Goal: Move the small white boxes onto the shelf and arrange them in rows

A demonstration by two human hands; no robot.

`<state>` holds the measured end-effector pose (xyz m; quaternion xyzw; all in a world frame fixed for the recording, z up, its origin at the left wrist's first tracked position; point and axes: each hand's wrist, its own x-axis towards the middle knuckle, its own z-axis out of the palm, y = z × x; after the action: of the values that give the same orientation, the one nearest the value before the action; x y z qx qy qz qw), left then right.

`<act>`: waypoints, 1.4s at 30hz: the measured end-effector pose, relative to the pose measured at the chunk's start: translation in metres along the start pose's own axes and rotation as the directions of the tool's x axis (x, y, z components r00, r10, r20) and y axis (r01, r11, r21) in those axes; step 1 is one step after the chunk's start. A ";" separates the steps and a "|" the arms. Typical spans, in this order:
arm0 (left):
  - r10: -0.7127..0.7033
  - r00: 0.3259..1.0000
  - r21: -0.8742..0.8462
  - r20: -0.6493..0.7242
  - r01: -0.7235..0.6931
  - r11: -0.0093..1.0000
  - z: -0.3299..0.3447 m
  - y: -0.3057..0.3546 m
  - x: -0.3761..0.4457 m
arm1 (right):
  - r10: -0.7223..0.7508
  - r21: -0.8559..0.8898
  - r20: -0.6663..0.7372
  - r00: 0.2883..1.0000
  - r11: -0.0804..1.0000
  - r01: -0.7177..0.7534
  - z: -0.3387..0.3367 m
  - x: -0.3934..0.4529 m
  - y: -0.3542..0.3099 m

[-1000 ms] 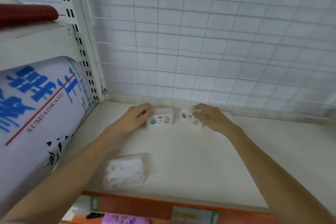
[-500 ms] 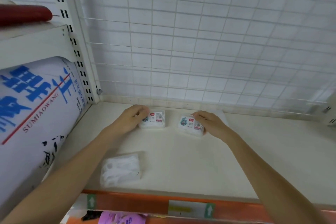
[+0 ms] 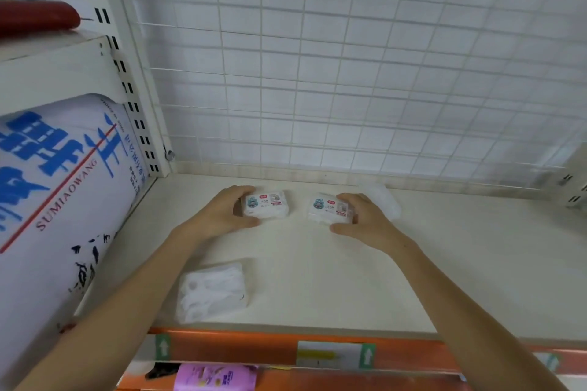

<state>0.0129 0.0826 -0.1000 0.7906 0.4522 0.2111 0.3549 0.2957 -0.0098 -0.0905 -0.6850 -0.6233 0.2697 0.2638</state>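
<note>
Vs. a sec ago, our two boxes sit flatter and squarer on the shelf (image 3: 317,279): the right one was tilted w/ its label angled off, now both lie label-up, so we judge the row's first pair is nearly set and only fine alignment is left. Left hand (image 3: 219,216) curls its fingers and thumb round the left end of the left box (image 3: 265,204); right hand (image 3: 362,222) pinches the right end of the right box (image 3: 328,209), thumb at the front edge, fingers over the back. Both boxes rest near the rear wire grid (image 3: 349,73), side by side w/ a gap btwn them. Long axes run left-right, roughly parallel to the back edge; the right box looks slightly skewed. Printed faces point up. A clear pack (image 3: 212,290) lies nearer the front edge, and a big printed sack (image 3: 57,187) stands at far left.
</note>
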 end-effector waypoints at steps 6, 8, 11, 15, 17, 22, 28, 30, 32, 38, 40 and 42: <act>0.083 0.991 0.022 -0.106 -0.081 0.997 0.004 0.008 -0.005 | -0.045 0.003 -0.133 0.990 0.999 0.045 0.005 -0.014 -0.002; 0.105 0.987 -0.006 -0.124 -0.106 0.994 0.004 0.017 -0.007 | -0.071 -0.034 -0.170 0.983 0.997 0.066 -0.003 -0.022 -0.003; 0.160 0.977 -0.035 -0.138 -0.166 0.985 0.005 0.035 -0.006 | -0.078 -0.061 -0.238 0.968 0.996 0.065 -0.023 -0.043 0.003; 0.268 0.958 0.001 -0.099 -0.270 0.963 0.024 0.068 0.000 | -0.080 -0.093 -0.353 0.932 0.994 0.050 -0.061 -0.083 0.023; 0.326 0.942 0.007 -0.077 -0.327 0.945 0.041 0.087 0.004 | -0.072 -0.111 -0.393 0.916 0.993 0.030 -0.080 -0.109 0.035; 0.507 0.862 0.018 -0.010 -0.506 0.862 0.109 0.157 0.000 | -0.026 -0.161 -0.527 0.849 0.985 -0.069 -0.134 -0.208 0.086; 0.627 0.774 -0.076 0.087 -0.622 0.779 0.207 0.242 -0.032 | 0.126 -0.087 -0.673 0.729 0.965 -0.248 -0.182 -0.347 0.147; 0.658 0.745 -0.090 0.111 -0.652 0.753 0.239 0.269 -0.042 | 0.180 -0.052 -0.699 0.692 0.953 -0.300 -0.190 -0.389 0.165; 0.682 0.719 -0.118 0.136 -0.672 0.731 0.272 0.294 -0.054 | 0.237 -0.008 -0.720 0.653 0.937 -0.348 -0.195 -0.432 0.182; 0.737 0.634 -0.193 0.233 -0.713 0.674 0.367 0.356 -0.081 | 0.335 0.078 -0.774 0.536 0.892 -0.444 -0.197 -0.544 0.228; 0.738 0.616 -0.217 0.276 -0.708 0.672 0.394 0.373 -0.084 | 0.355 0.101 -0.791 0.498 0.879 -0.467 -0.196 -0.571 0.241; 0.727 0.611 -0.249 0.312 -0.686 0.683 0.416 0.388 -0.087 | 0.381 0.134 -0.805 0.455 0.863 -0.487 -0.197 -0.591 0.256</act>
<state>0.4611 -0.2779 -0.0831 0.9099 0.0124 0.1968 0.3649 0.5698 -0.6253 -0.1044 -0.8800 -0.2512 -0.0513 0.4000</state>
